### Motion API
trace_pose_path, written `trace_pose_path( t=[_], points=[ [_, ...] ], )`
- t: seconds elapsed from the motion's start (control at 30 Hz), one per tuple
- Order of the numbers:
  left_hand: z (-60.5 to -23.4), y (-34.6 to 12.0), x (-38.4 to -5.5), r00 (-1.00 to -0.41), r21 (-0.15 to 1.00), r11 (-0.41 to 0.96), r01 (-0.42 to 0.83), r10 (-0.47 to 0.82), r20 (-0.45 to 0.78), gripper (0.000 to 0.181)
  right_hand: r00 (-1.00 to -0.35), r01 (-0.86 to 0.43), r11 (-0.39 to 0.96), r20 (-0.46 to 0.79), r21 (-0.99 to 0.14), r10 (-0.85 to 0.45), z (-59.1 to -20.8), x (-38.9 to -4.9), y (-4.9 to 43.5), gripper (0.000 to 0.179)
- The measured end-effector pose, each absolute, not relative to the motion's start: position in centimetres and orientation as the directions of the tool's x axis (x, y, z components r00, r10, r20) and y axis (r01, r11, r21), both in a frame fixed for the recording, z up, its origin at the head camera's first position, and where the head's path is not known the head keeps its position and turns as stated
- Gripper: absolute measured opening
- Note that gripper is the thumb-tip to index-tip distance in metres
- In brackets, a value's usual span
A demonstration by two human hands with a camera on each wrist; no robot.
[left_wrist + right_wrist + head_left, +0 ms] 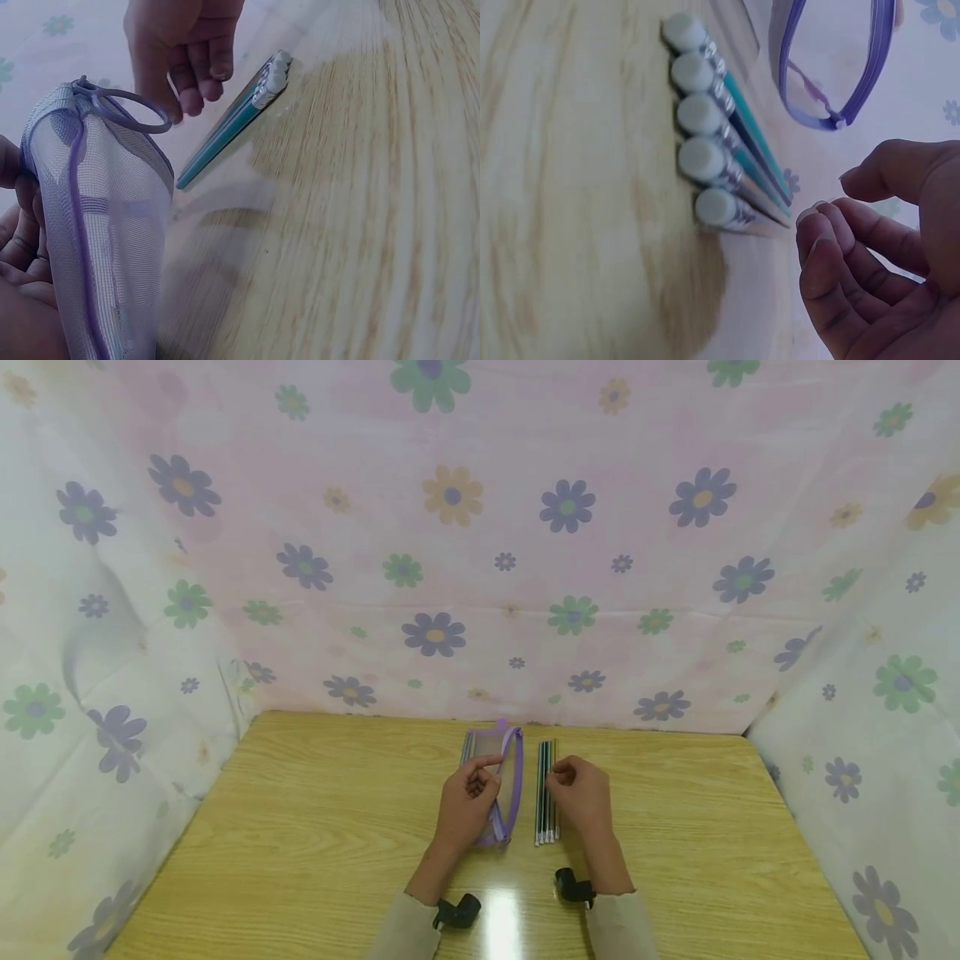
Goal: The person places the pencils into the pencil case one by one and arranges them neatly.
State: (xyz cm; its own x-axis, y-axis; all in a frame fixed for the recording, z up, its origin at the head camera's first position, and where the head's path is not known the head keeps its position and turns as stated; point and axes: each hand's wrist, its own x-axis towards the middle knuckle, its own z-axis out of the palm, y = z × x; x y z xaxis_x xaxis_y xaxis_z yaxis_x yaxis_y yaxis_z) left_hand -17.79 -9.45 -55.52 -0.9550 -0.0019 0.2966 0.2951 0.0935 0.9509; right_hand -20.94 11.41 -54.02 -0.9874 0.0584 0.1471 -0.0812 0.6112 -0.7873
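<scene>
Pencils (546, 802) lie in a row beside the purple pouch (120, 225); I think they'd roll if the right hand (585, 797), loose and holding nothing, bumped them. The left hand (463, 802) pinches the pouch.

The pouch (124, 247) is mesh cloth, the table (322, 810) shiny wood. The 5 pencils (225, 138) have metal bands (730, 135) (their erasers (700, 115) look matt).

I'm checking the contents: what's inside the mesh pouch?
In the head view, thin greyish strips show at the left edge of the mesh pouch; I can't tell whether they're inside. The left hand covers its lower left, hiding anything there.
</scene>
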Motion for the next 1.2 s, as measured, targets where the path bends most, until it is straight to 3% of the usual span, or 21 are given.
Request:
trace_pose_path(
  t=[0.57, 1.2],
  points=[
    [-55.4, -9.6, -17.8, -0.956, 0.954, 0.062, 0.292, -0.011, 0.293, 0.029, -0.992, 0.026, 0.645, 0.061, -0.764, 0.111, -54.5, -21.0, 12.1, 0.012],
    [-55.6, -9.5, -17.9, -0.956, 0.954, 0.069, 0.291, -0.020, 0.293, 0.032, -0.993, 0.044, 0.662, 0.042, -0.748, 0.113, -55.4, -21.3, 12.3, 0.008]
  ],
)
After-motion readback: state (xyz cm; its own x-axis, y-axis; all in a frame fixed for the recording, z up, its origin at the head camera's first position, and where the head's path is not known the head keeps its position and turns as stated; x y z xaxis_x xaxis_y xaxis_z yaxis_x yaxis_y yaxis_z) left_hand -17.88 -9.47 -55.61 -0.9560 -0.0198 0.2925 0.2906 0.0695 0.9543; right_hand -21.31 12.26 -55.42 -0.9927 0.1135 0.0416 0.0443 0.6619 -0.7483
